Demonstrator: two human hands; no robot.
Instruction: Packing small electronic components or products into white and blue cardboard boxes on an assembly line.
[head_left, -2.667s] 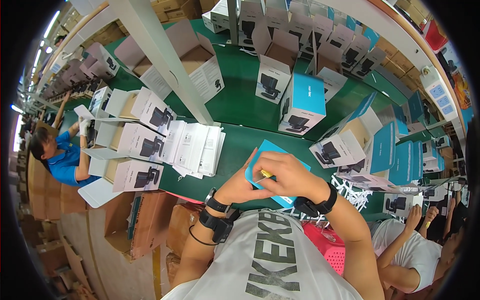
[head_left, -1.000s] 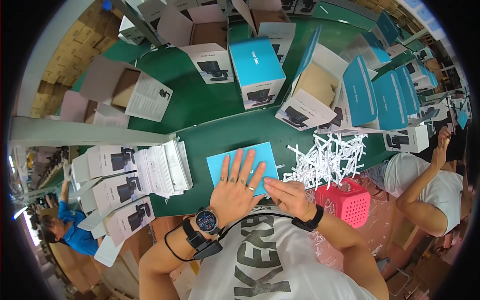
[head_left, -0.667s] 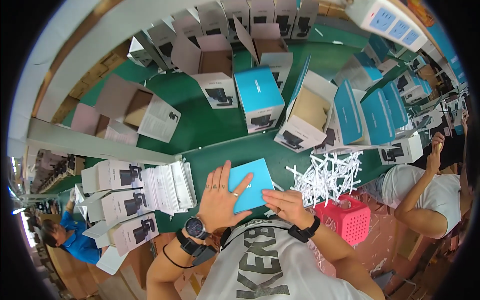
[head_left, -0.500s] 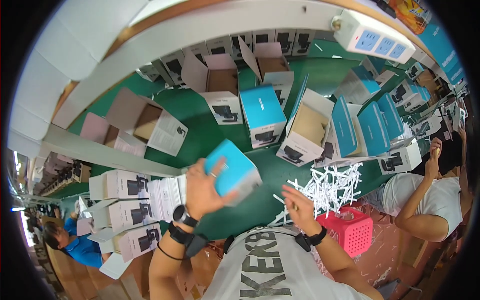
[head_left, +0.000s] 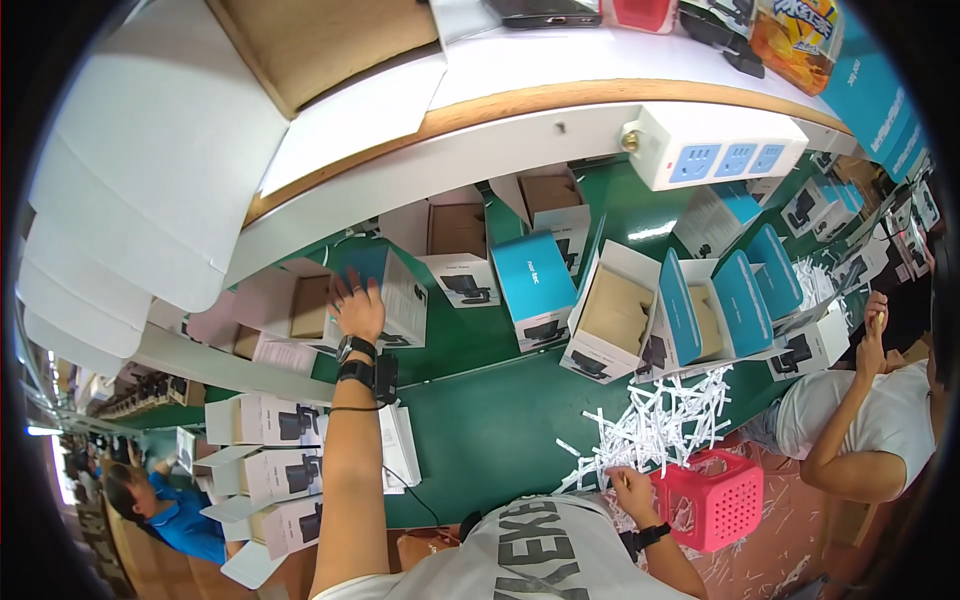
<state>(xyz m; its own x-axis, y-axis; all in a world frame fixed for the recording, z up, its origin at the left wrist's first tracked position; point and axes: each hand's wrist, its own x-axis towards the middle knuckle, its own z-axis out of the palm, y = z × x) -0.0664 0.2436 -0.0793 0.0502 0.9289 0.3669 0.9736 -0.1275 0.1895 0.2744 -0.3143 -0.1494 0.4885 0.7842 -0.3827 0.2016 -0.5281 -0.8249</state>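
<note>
At the left of the green table (head_left: 470, 400), my left hand (head_left: 358, 308) lies with spread fingers against a white carton (head_left: 403, 300) with a blue lid. The carton stands upright beside an open-flapped box (head_left: 308, 305) with a brown insert. My right hand (head_left: 632, 495) is low at the table's front edge, beside a heap of shredded white paper strips (head_left: 665, 420). Its fingers are loosely bent, with nothing visible in them. Beyond the middle stands a blue-lidded box (head_left: 535, 280), and right of it an open box (head_left: 612, 310) showing its cardboard insert.
A white shelf with a power strip (head_left: 715, 145) overhangs the far side. Open cartons (head_left: 280, 420) and a stack of white papers (head_left: 400, 445) lie at left. A pink stool (head_left: 725, 500) stands right of me. Co-workers (head_left: 850, 400) sit on both sides.
My left hand has carried the blue-lidded carton away from me and leftward, and it now stands among the boxes there. My right hand has dropped lower, nearer the paper strips. The view has shifted.
</note>
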